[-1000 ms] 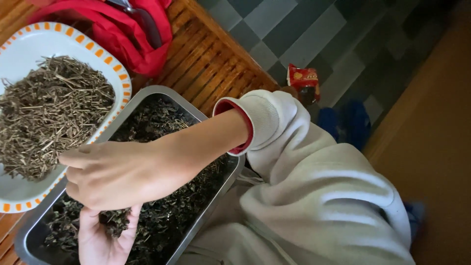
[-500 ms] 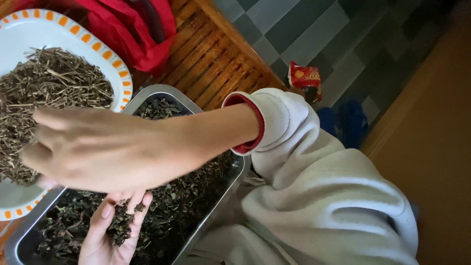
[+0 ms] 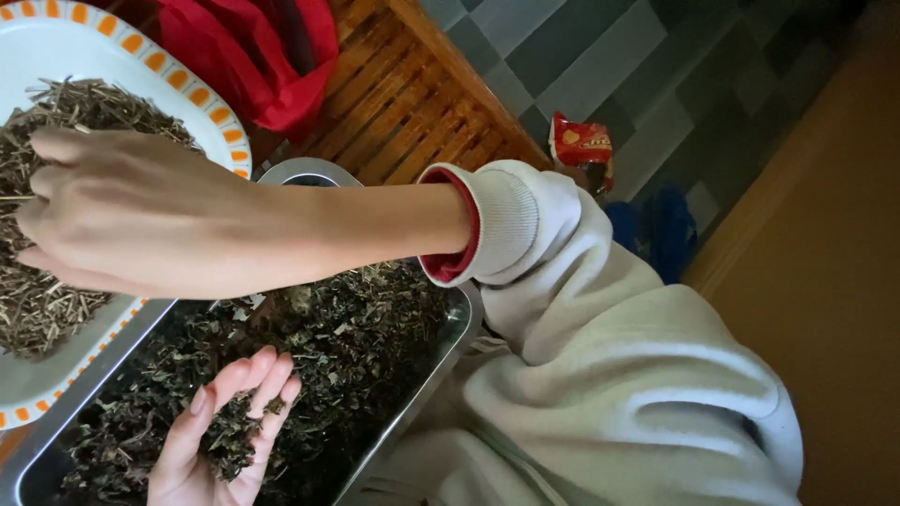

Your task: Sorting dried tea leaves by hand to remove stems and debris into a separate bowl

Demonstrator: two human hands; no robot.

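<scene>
My right hand (image 3: 122, 211) reaches across to the left and hovers over a pile of dried brown stems (image 3: 47, 305) on a white plate with an orange-dashed rim (image 3: 211, 108). Its fingers are curled downward, and whatever they may hold is hidden. My left hand (image 3: 187, 464) lies palm up and cupped over a steel tray (image 3: 441, 361), holding a small clump of dark dried leaves (image 3: 230, 436). The tray is filled with more dark dried leaves (image 3: 356, 319). The plate's edge overlaps the tray's left rim.
A red cloth bag (image 3: 253, 47) lies on the slatted wooden table (image 3: 412, 103) behind the plate. Below the table edge, a red snack packet (image 3: 581, 145) and blue footwear (image 3: 656, 225) sit on the grey tiled floor. My white sleeve and lap fill the right.
My right hand has moved from my left palm up and left to the plate of stems. My left hand has opened slightly and stays over the tray.
</scene>
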